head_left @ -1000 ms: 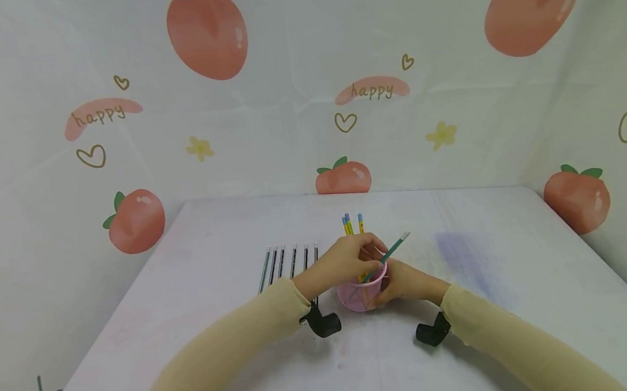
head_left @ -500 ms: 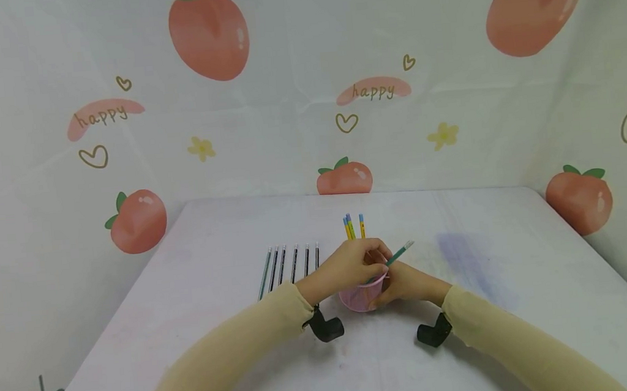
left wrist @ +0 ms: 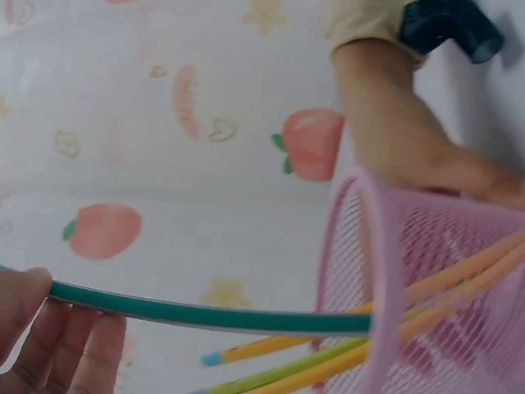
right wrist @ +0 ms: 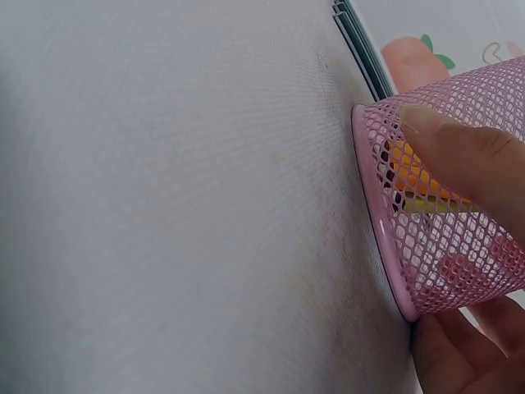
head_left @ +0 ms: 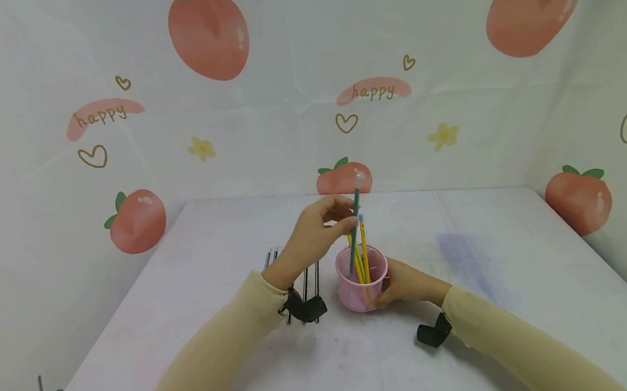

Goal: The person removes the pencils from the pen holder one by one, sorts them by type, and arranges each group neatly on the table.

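Note:
A pink mesh cup (head_left: pixel 362 290) stands on the white table (head_left: pixel 466 306) with yellow pencils (head_left: pixel 363 250) upright in it. My left hand (head_left: pixel 347 217) is raised above the cup's far rim and pinches a green pencil (head_left: pixel 356 232). The pencil stands almost upright with its lower end inside the cup. In the left wrist view the green pencil (left wrist: pixel 205 313) runs from my fingers (left wrist: pixel 37 324) into the cup (left wrist: pixel 385 271), above the yellow pencils (left wrist: pixel 328 361). My right hand (head_left: pixel 391 286) grips the cup's right side, with its thumb (right wrist: pixel 463 156) on the mesh (right wrist: pixel 435 238).
Several dark pencils (head_left: pixel 304 276) lie side by side on the table left of the cup, partly behind my left wrist; they also show as dark pencils (right wrist: pixel 361 45) in the right wrist view. A peach-print cloth (head_left: pixel 207 38) hangs behind and beside the table.
My left hand rose from the cup's rim, and the green pencil swung from leaning right to nearly upright. The right hand and the cup stayed put.

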